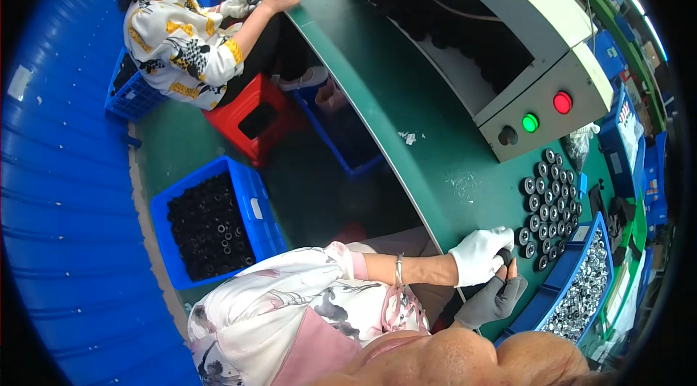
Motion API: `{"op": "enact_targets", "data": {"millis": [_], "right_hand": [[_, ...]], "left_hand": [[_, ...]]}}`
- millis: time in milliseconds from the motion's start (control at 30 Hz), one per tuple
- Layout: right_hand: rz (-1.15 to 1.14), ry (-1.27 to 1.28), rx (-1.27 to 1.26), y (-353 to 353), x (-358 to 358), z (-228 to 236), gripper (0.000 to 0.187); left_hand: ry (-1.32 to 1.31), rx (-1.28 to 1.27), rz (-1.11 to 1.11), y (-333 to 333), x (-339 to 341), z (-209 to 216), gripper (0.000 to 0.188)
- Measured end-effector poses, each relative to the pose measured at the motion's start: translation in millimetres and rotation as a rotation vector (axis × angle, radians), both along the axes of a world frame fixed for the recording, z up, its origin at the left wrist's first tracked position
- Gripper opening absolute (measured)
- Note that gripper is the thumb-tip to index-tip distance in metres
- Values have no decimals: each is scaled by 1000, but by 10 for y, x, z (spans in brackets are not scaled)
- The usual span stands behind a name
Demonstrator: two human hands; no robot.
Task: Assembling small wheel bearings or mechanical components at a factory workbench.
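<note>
My left hand (479, 257), in a white glove, is closed with its fingertips on a small black round part (505, 257). My right hand (494, 302) wears a grey glove with bare fingertips showing. It meets the left at the same part, fingers bent around it; the gloves hide most of the part. Just beyond my hands, rows of black wheel-like pieces (543, 204) with metal centres lie on the green tabletop (435, 190). A blue bin (555, 281) filled with small shiny metal pieces stands to the right of my right hand.
A pale machine (581, 88) with a dark opening and lit red and green buttons stands on the table. Across from it, a co-worker (189, 45) sits on a red stool (221, 119). A blue crate (263, 241) of black parts rests on the floor at left.
</note>
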State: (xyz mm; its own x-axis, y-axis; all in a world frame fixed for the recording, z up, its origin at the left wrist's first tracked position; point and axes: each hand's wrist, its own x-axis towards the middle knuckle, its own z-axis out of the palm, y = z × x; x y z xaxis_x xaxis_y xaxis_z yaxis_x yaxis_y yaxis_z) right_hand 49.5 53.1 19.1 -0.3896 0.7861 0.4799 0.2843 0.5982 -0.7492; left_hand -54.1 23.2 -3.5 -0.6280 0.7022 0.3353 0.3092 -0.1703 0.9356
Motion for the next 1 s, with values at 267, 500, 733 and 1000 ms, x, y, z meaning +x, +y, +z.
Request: {"op": "enact_targets", "data": {"millis": [267,500,733,1000], "right_hand": [[8,7,12,8,5,-48,30],[-26,3,40,-6,36,-50,30],[67,357,-477,62,74,-49,33],[362,403,-666,316,281,-167,38]], "left_hand": [[-41,46,-29,-18,-64,-7,21],[-6,33,-22,-10,-7,39,18],[-420,11,-274,-103,-57,33,31],[-465,218,-425,-137,-144,-58,36]]}}
